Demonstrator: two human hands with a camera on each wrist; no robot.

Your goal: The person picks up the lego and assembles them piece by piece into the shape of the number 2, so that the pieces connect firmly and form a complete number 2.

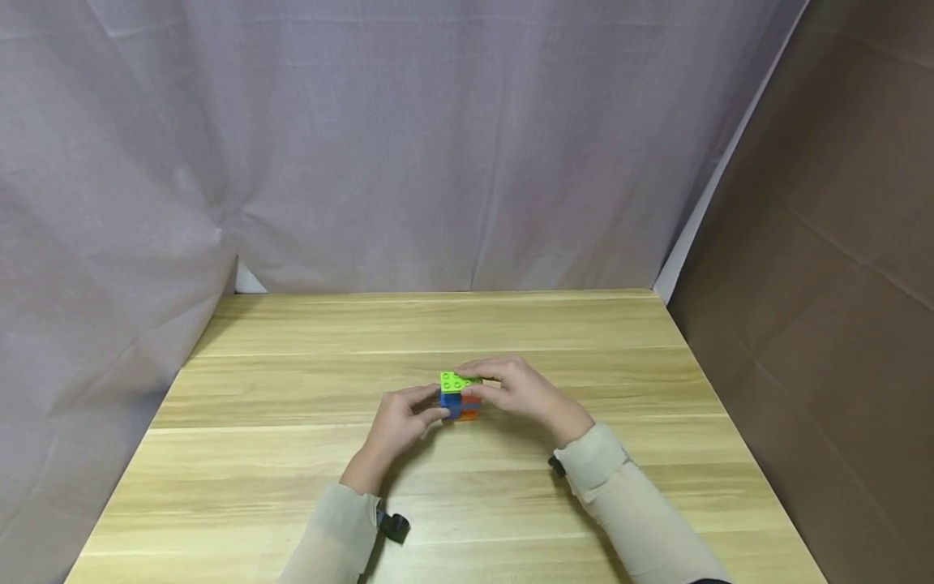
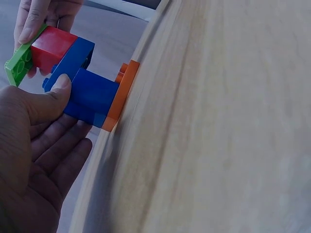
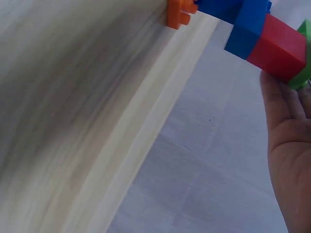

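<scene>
A small stack of toy building bricks stands on the table. Its base is an orange brick (image 2: 124, 94), with a blue brick (image 2: 95, 94) above it and another blue brick (image 2: 73, 57) higher up. A red brick (image 2: 53, 47) follows, and a flat green brick (image 1: 450, 381) tops the stack, overhanging the red one with its studs upward. My left hand (image 1: 397, 418) pinches the blue part from the left, the thumb on its near side. From the right, my right hand (image 1: 518, 389) holds the green brick; its fingers (image 3: 279, 99) also reach beside the red brick.
The wooden table (image 1: 292, 478) reaches back to a grey cloth (image 1: 379, 146). A brown cloth panel (image 1: 817, 227) borders the right side. Dark straps with a small black device (image 1: 394, 527) sit at the sleeves' cuffs.
</scene>
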